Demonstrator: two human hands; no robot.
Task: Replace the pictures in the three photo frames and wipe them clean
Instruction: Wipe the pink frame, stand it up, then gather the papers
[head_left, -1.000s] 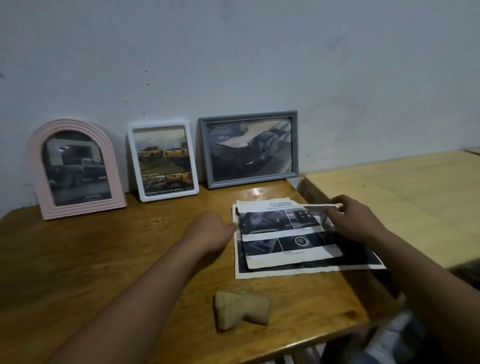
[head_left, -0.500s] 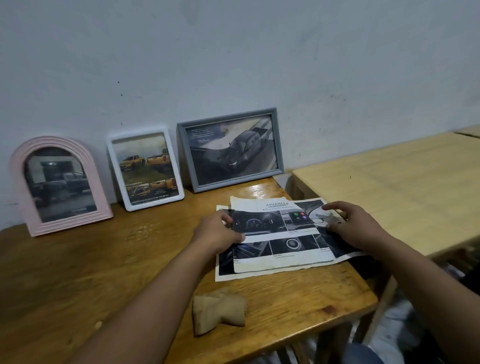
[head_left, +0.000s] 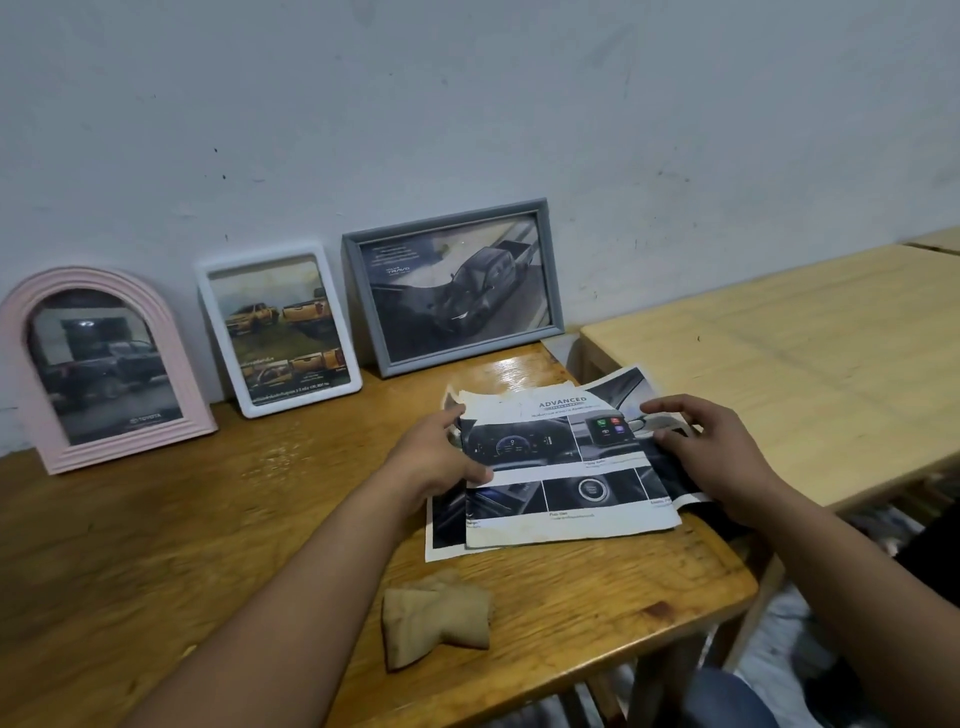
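Cloth (head_left: 436, 618) near pages (head_left: 561, 478), frames (head_left: 452, 286) behind

Bg & furniture only
Brown wood counter (head_left: 156, 545), glossy top w/ a dark chip nr its front right edge. Paler wood counter (head_left: 779, 364) just beside it on the right, sep. by a narrow gap; corner of another pale surface at far right. Off-white wall (head_left: 467, 104) behind, scuffed w/ small dark specks. Under the counters: floor area blurred, can't tell what's there.
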